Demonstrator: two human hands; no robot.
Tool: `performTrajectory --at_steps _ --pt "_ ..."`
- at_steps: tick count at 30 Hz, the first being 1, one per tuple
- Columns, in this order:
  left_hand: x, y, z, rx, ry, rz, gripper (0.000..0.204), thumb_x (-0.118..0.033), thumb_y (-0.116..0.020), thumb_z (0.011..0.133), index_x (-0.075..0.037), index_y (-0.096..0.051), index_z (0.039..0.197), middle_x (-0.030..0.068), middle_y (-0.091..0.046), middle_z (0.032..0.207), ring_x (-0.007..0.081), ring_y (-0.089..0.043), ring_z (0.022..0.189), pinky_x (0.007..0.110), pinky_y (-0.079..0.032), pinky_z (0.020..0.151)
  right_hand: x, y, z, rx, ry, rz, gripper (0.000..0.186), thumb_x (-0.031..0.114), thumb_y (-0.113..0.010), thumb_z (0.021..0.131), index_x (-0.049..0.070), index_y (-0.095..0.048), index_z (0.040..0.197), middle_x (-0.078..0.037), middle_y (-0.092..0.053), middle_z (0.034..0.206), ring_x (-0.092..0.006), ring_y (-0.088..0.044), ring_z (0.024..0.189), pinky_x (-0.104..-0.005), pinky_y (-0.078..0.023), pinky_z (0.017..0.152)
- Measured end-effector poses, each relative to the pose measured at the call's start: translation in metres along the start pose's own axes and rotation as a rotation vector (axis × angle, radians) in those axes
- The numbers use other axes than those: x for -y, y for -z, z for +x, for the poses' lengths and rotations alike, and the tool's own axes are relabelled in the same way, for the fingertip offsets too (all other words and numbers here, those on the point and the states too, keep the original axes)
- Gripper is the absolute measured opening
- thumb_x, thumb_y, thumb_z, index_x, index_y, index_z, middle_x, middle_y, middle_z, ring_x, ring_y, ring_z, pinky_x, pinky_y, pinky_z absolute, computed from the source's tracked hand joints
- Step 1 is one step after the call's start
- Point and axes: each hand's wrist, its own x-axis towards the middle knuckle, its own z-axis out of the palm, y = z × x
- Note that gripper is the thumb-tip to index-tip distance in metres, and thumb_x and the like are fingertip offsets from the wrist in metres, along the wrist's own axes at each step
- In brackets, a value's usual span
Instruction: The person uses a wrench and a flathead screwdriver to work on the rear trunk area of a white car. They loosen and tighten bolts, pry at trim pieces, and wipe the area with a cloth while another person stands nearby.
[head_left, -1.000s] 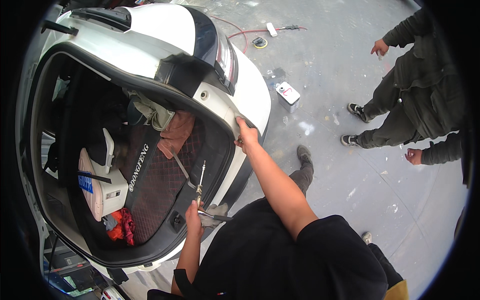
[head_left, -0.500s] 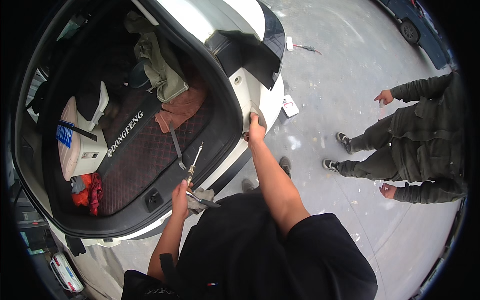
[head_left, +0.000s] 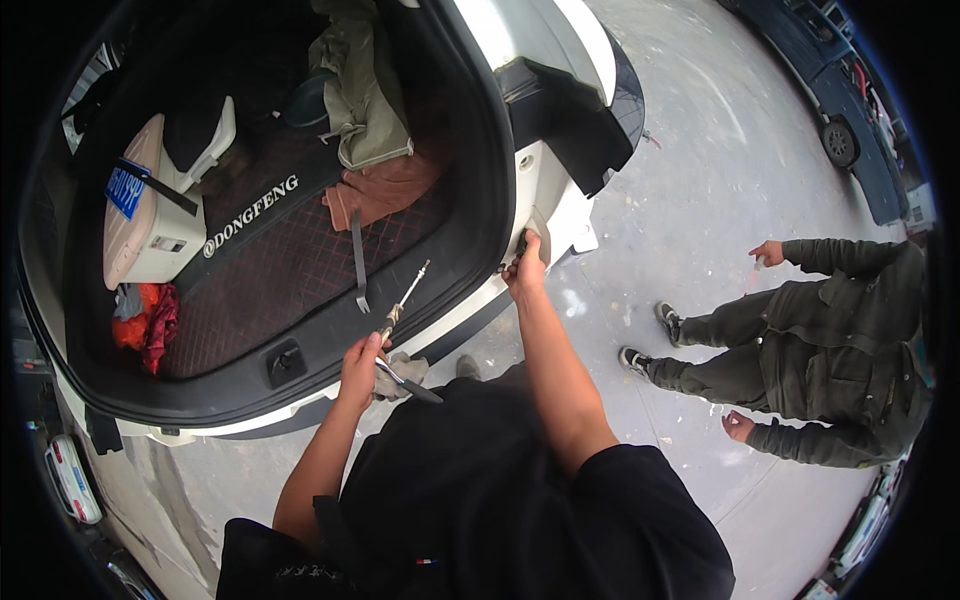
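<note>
My left hand (head_left: 360, 372) is closed around a ratchet with a dark handle (head_left: 420, 392) and a chrome head. A long slim metal shaft (head_left: 408, 292) points up and away from the same hand. A grey work glove (head_left: 403, 376) hangs beside these fingers. My right hand (head_left: 528, 268) is at the white rear corner panel (head_left: 535, 190) of a car, right of the open boot. Its thumb and fingers are pinched at a small dark part by the panel's lower edge; what they grip is mostly covered.
In the boot (head_left: 250, 300) lie a cream box (head_left: 165, 250), a reddish-brown cloth (head_left: 385, 192), an olive garment (head_left: 370, 110) and a flat strap (head_left: 358, 262). A dark plastic piece (head_left: 575, 125) juts from the car corner. Another person (head_left: 820, 335) stands at the right. Behind them is a blue vehicle (head_left: 850, 110).
My head view has shifted, so the car sits further right and higher. My right hand stays at the corner panel, its fingers now more curled. The left still holds the ratchet.
</note>
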Motion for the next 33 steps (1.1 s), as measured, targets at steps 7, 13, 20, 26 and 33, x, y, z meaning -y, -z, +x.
performTrajectory --at_steps 7,13,20,26,33 --pt "0.025 0.01 -0.009 -0.106 -0.035 -0.056 0.039 -0.035 -0.052 0.097 0.002 -0.065 0.095 -0.003 -0.049 0.067 0.0052 -0.043 0.067 0.022 -0.035 0.064 -0.007 0.007 0.012 0.033 0.007 -0.022 0.058 0.06 -0.058 0.079 0.004 -0.048 0.09 -0.002 -0.036 0.069 -0.0163 -0.044 0.057 -0.0381 -0.055 0.059" --pt "0.047 0.008 -0.013 -0.202 -0.021 -0.167 0.039 -0.034 -0.052 0.096 0.003 -0.064 0.099 -0.0021 -0.051 0.069 0.0056 -0.043 0.067 0.022 -0.036 0.065 -0.006 0.013 0.018 0.08 -0.023 -0.051 0.057 0.063 -0.057 0.079 0.008 -0.045 0.084 -0.002 -0.036 0.07 -0.0166 -0.042 0.056 -0.0433 -0.055 0.068" --pt "0.057 0.002 -0.005 -0.223 0.024 -0.289 0.036 -0.035 -0.052 0.097 -0.001 -0.064 0.096 -0.0035 -0.049 0.065 0.0047 -0.043 0.065 0.021 -0.034 0.063 0.002 0.011 0.01 0.1 -0.186 -0.028 0.062 0.071 -0.052 0.079 0.01 -0.047 0.081 -0.001 -0.039 0.068 -0.0154 -0.041 0.057 -0.0347 -0.047 0.061" --pt "0.043 -0.007 -0.008 -0.172 -0.004 -0.224 0.039 -0.035 -0.054 0.095 0.002 -0.064 0.095 -0.0031 -0.048 0.066 0.0052 -0.041 0.063 0.021 -0.034 0.061 -0.007 0.005 0.022 0.039 -0.088 -0.015 0.062 0.073 -0.054 0.075 0.011 -0.048 0.075 0.0 -0.037 0.065 -0.014 -0.036 0.054 -0.0269 -0.033 0.048" --pt "0.049 0.015 -0.022 -0.147 0.027 -0.119 0.038 -0.035 -0.053 0.096 0.001 -0.065 0.093 -0.0002 -0.054 0.071 0.0076 -0.047 0.069 0.023 -0.037 0.065 -0.006 -0.014 0.006 -0.082 0.008 -0.013 0.054 0.065 -0.056 0.077 0.013 -0.048 0.09 0.002 -0.038 0.072 -0.0118 -0.035 0.052 -0.0256 -0.026 0.044"
